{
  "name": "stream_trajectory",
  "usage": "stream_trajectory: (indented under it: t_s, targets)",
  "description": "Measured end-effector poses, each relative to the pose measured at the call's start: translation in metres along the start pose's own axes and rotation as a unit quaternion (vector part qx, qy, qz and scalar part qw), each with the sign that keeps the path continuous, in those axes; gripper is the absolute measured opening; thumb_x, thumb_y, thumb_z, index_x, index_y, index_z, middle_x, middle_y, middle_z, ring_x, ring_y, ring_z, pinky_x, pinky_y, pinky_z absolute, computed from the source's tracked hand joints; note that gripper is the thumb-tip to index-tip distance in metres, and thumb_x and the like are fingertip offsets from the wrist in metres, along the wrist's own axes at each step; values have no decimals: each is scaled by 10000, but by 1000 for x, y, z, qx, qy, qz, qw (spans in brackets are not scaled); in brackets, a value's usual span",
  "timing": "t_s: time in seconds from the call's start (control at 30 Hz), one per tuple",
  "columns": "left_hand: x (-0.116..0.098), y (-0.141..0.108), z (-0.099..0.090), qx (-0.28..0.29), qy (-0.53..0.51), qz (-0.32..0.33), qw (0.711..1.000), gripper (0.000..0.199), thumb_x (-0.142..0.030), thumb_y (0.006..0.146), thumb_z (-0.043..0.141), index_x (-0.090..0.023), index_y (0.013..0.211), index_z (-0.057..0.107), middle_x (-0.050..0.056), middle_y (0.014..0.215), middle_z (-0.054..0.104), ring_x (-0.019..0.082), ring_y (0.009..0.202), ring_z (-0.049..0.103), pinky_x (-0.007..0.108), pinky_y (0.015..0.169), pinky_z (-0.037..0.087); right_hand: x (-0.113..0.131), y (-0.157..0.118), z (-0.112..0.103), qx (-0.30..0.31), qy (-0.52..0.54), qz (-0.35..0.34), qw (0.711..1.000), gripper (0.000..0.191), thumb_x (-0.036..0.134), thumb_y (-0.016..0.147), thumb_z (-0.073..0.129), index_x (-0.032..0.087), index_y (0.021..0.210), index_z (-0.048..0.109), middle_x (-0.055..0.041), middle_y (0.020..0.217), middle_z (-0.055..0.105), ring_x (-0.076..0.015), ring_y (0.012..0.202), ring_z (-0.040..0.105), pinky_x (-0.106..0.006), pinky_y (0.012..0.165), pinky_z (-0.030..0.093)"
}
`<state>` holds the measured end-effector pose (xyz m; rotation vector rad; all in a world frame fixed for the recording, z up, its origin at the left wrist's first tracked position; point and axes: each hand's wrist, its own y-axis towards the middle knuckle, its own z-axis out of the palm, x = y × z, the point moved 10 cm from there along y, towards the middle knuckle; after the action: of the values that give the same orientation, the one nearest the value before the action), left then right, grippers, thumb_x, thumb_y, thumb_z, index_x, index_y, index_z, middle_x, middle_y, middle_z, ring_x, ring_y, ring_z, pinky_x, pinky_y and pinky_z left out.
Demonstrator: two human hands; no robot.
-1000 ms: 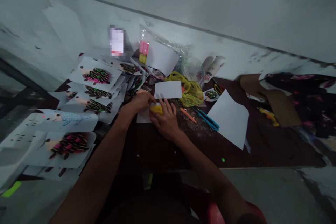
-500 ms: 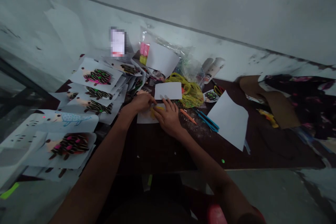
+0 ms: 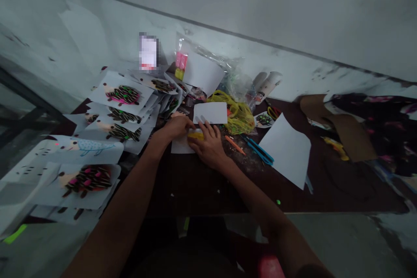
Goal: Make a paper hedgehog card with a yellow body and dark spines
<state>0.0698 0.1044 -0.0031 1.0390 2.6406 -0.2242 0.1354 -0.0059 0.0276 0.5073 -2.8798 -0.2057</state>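
While I stood looking on, the person's two bare hands worked close together over a small white sheet of paper [image 3: 180, 147] near the middle of a dark brown table [image 3: 192, 189]. A small, flat-looking bright yellow piece [image 3: 195, 135] lay on that sheet between the hands, partly covered by the right one. The right hand [image 3: 210, 143] was spread low, its fingers stretched forward and slightly apart, its thumb side against the yellow piece; it was not closed around anything. The left hand [image 3: 179, 127] was bent with its fingertips down at the sheet's far edge, just beside the yellow piece, and I could not tell whether they pinched anything. Just beyond the right fingertips lay a blank white rectangular card [image 3: 210, 113], and next to it sat a crumpled yellow-green plastic bag [image 3: 240, 118]. To the right of that hand were a thin orange stick [image 3: 235, 145], a long blue tool with two arms [image 3: 259, 150] and a large white sheet with a curved edge [image 3: 286, 152]. Over to the left were overlapping piles of white cards bearing dark-spined hedgehogs [image 3: 122, 95], and near them a card with a hedgehog drawn in blue [image 3: 94, 145].
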Motion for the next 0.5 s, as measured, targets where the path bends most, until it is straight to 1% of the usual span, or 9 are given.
stream_trajectory:
  t_s: [0.13,0.23,0.5]
  targets:
    - [-1,-1,0,2,-18,3,1000,396,-131,824,541,-269,1065,825,58,1040,795,197,938,677,284,888,488,-8,2,1,11,23,24,999,316,434,1033,511,338,1228,741,-69,1653,371,-317,1557,241,-575,1217,208]
    - [2,-1,1,2,-23,-1,1000,399,-124,815,547,-273,1060,825,52,1017,797,192,922,677,276,871,489,-12,5,0,14,27,36,999,344,446,1040,488,332,1255,730,-66,1662,352,-319,1558,234,-571,1219,208]
    - [0,1,2,1,-25,18,1000,385,-117,794,562,-264,1027,830,51,1018,801,186,930,684,268,883,481,-9,15,7,63,21,12,998,374,472,1044,467,326,1284,714,-81,1672,328,-330,1569,200,-591,1221,188]
